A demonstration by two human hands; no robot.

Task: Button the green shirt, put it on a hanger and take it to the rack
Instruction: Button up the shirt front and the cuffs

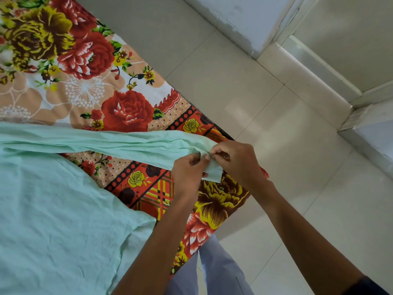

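Head view: both hands' fingers [207, 156] pinching green shirt [53, 209] cuff [213, 172] between them.

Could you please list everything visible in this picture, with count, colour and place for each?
green shirt: one, pale mint green, spread on the bed at left, one sleeve stretched rightward.
sleeve cuff: one, mint green, in the grip of both hands.
floral bedsheet: one, red, yellow and peach, covering the bed.
tiled floor: cream, right of the bed.
left hand: pinching the cuff.
right hand: pinching the cuff.
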